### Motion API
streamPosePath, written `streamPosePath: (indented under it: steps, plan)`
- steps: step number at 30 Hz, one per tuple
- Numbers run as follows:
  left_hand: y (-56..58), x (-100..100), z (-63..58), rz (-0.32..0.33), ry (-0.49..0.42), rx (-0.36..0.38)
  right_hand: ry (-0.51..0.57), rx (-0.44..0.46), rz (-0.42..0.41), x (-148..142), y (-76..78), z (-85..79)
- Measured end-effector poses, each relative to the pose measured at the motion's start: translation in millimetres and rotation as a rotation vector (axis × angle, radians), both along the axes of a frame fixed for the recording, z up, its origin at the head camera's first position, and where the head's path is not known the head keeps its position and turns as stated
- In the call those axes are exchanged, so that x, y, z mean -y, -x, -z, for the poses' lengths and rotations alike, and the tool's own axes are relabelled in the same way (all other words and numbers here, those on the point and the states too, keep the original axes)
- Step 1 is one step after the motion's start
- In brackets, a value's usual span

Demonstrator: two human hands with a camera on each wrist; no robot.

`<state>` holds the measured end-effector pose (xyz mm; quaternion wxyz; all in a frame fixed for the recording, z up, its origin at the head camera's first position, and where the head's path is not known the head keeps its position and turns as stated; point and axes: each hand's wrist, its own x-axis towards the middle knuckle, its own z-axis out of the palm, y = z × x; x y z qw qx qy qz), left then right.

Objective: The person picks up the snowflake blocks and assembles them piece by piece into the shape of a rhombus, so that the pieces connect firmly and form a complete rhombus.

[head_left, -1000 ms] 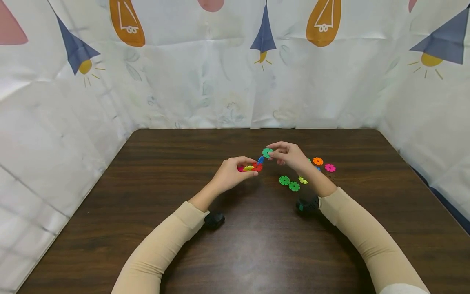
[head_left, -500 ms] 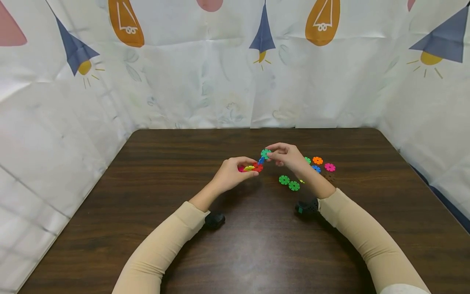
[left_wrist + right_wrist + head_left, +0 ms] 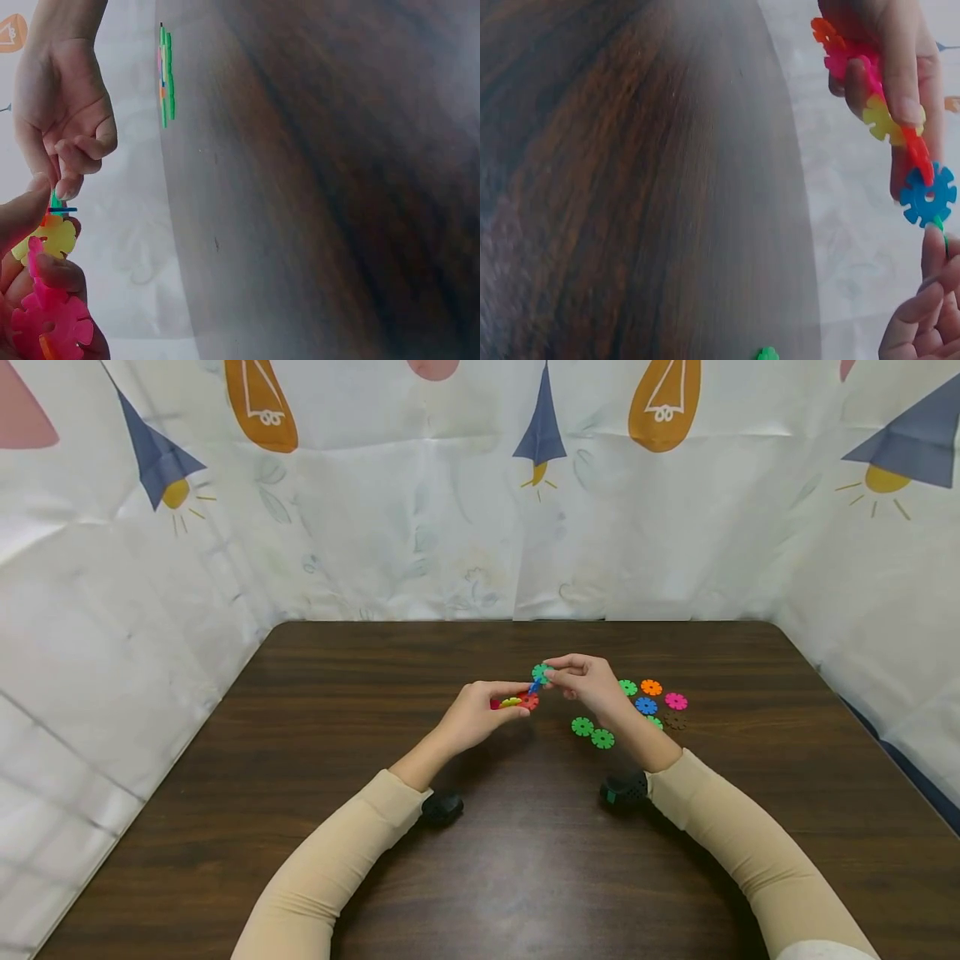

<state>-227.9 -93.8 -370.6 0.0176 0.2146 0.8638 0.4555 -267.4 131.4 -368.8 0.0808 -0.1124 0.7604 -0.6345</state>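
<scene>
My left hand (image 3: 477, 712) grips a chain of notched plastic interlocking discs above the table. In the right wrist view the chain runs from an orange disc (image 3: 826, 31) through pink to a yellow disc (image 3: 881, 120), a red disc (image 3: 917, 152) and a blue disc (image 3: 916, 201). My left thumb lies over the yellow one. At the blue end, my right hand (image 3: 595, 686) pinches a green disc (image 3: 540, 672) between thumb and fingertips. Its edge meets the blue disc's rim, crosswise to it. The left palm hides part of the chain.
Right of my hands, several loose discs lie flat: green (image 3: 602, 738), blue (image 3: 646, 706), orange (image 3: 651, 687), pink (image 3: 676, 702) and brown (image 3: 675, 721). My right forearm covers part of that group. A patterned curtain (image 3: 420, 543) hangs behind the table's (image 3: 375, 660) far edge.
The green disc in my right hand has moved slightly left to the chain's blue end. The right forearm has shifted slightly, showing more of some loose discs and hiding the yellow one.
</scene>
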Motion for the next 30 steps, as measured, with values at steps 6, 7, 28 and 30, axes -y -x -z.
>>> streamPosePath:
  steps: [6, 7, 28, 30]
  plan:
    - [-0.8, -0.7, -1.0, 0.019, -0.009, 0.0, 0.029, 0.021, 0.026, 1.7, -4.3, 0.3]
    - [-0.8, -0.8, -1.0, 0.025, -0.01, -0.002, 0.038, 0.032, 0.029, 1.7, -5.1, 0.6]
    - [0.4, -3.5, 1.1, 0.093, -0.012, -0.011, 0.161, 0.116, 0.025, -2.0, -8.6, 3.3]
    - [0.2, -4.3, 0.2, 0.089, -0.014, -0.013, 0.154, 0.099, 0.019, -2.2, -9.3, 2.6]
